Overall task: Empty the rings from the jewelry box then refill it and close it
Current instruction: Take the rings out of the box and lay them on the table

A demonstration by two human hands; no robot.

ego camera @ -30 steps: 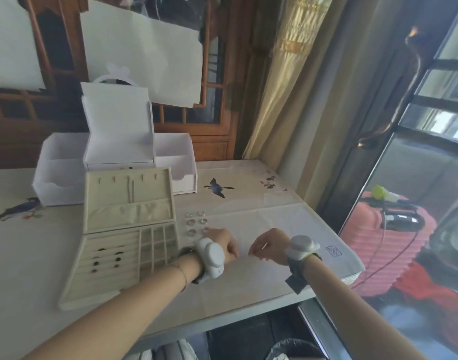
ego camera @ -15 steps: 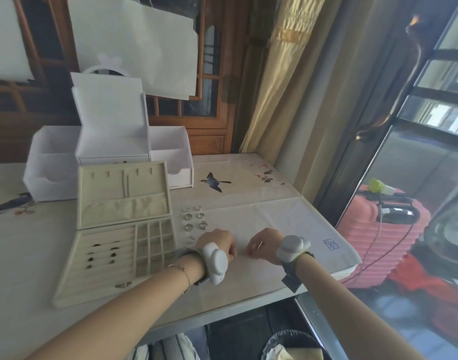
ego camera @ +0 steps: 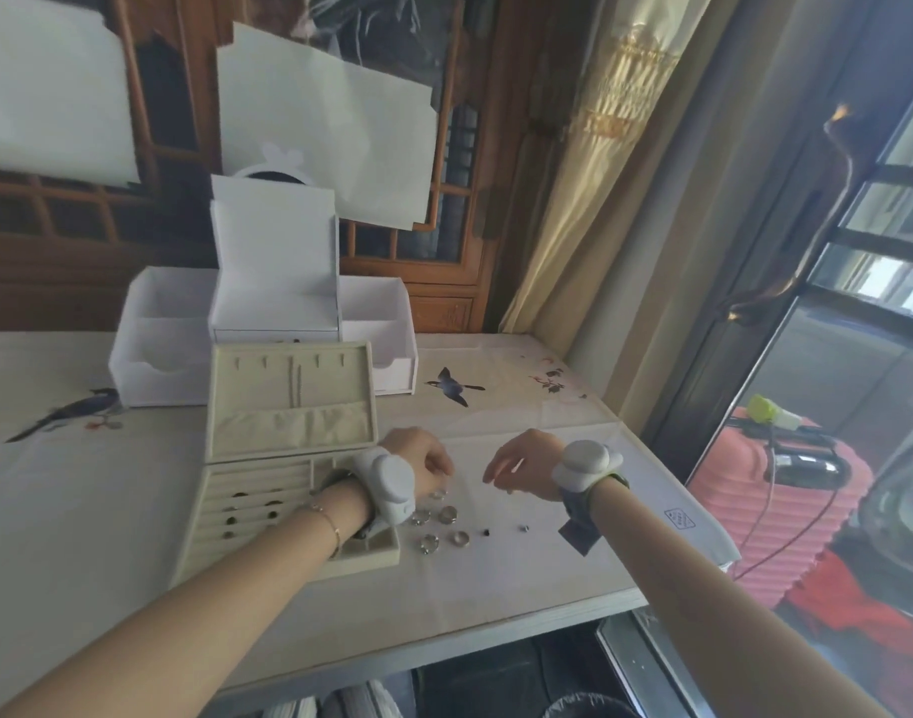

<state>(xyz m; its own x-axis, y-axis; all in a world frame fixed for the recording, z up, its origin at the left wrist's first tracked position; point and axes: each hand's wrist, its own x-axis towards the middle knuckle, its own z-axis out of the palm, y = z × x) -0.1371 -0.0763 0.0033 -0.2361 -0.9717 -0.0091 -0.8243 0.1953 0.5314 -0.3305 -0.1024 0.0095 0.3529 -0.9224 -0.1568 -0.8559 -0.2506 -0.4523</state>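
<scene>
The jewelry box (ego camera: 283,458) stands open on the bench (ego camera: 133,510), some rings still in its slots. Just right, loose rings (ego camera: 441,523) lie below the left hand (ego camera: 418,458), fingers curled over them. The right hand (ego camera: 521,461) hovers, loosely curled; whether either pinches anything is unclear.

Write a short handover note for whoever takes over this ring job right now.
Left hand: over the rings on the table, fingers curled; whether it holds one, cannot tell.
Right hand: hovering beside them, fingers loosely curled, nothing seen in it.
Jewelry box: lid open, several rings in its slots.
Loose rings: on the table, right of the box.
Done: part of the emptying, judging by the loose rings.
Left: remove the rest, refill, close the lid.
</scene>
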